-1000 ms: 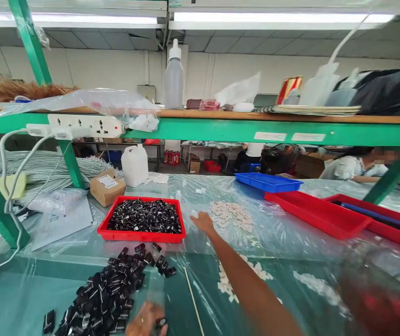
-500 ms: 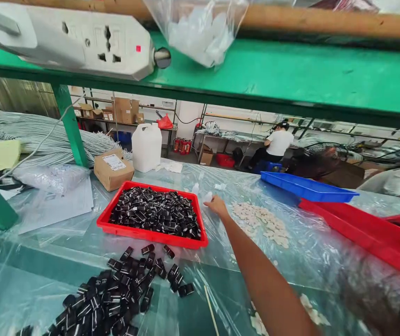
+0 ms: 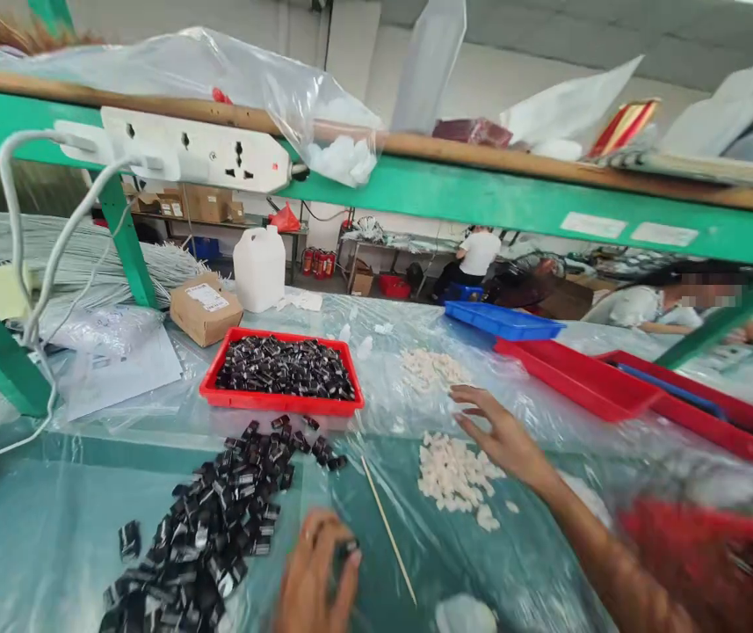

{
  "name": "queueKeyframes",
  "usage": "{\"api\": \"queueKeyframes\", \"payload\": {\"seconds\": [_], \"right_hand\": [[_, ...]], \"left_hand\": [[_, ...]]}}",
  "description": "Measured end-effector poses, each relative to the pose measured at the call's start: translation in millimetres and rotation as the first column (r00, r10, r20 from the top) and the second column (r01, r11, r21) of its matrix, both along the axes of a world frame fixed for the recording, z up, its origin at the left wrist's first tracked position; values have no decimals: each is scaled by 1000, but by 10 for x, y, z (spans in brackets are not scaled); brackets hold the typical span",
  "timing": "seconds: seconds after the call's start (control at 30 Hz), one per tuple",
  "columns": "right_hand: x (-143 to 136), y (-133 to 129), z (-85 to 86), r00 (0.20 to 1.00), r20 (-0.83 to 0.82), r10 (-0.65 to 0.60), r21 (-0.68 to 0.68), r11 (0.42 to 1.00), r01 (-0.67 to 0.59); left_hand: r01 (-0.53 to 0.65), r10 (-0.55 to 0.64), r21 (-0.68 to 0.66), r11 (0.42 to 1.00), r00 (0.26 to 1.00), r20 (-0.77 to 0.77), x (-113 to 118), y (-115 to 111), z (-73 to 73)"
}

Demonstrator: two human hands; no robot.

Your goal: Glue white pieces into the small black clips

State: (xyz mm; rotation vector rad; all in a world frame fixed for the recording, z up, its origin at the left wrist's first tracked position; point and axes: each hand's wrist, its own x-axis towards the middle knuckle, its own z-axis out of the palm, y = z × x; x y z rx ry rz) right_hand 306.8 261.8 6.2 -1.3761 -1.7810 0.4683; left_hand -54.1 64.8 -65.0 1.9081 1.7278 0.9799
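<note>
My left hand [image 3: 315,571], slightly blurred, is low in the middle of the head view. Its thumb and fingers pinch a small black plastic part [image 3: 350,547]. To its left spreads a loose heap of similar black parts [image 3: 218,501]. My right hand [image 3: 491,431] hovers with fingers apart and nothing in them, above and beside a pile of small off-white pieces [image 3: 455,475]. Behind it lies a second off-white pile [image 3: 432,369]. A small white bottle [image 3: 364,348] stands right of a red tray [image 3: 284,406] full of black parts.
A thin stick [image 3: 387,527] lies between the heaps. A cardboard box [image 3: 206,312] and white jug [image 3: 259,271] stand behind the tray. Red trays [image 3: 587,378] and a blue tray [image 3: 504,321] sit at right. A green shelf beam [image 3: 468,193] crosses above. Other people sit farther back.
My right hand has left the small white bottle and moved right and nearer, its fingers now spread. My left hand has come into view with a black part. The camera view has shifted upward.
</note>
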Motion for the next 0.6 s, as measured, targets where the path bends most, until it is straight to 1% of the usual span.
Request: {"api": "queueKeyframes", "payload": {"seconds": [0.07, 0.13, 0.17, 0.23, 0.27, 0.33, 0.4, 0.5, 0.6], "right_hand": [[211, -836, -167, 988, -70, -135, 15, 991, 136], [245, -1607, -410, 942, -145, -302, -10, 953, 304], [205, -1941, -544, 918, -170, -358, -44, 934, 355], [60, -2470, -799, 894, -210, -396, -109, 918, 381], [-24, -2658, -905, 890, -229, -394, -123, 919, 375], [-180, -2890, -1059, 895, -258, -364, -151, 930, 334], [-302, -2965, -1151, 905, -287, -315, -176, 946, 273], [-445, -2895, -1252, 920, -318, -231, -210, 963, 169], [-590, -2737, -1360, 925, -324, -201, -233, 964, 128]], "left_hand": [[66, -66, 6, 998, 997, 32, 19, -95, 34], [108, -108, 11, 994, 993, 44, 26, -103, 53], [123, -124, 16, 992, 991, 41, 22, -91, 65], [146, -147, 30, 989, 989, 19, -5, -61, 103], [158, -158, 37, 987, 987, 0, -29, -47, 127], [186, -184, 42, 982, 981, -54, -89, -22, 170], [220, -215, 26, 975, 969, -124, -153, 13, 192], [277, -278, -37, 960, 931, -237, -220, 90, 177], [320, -333, -94, 943, 890, -312, -255, 160, 130]]}}
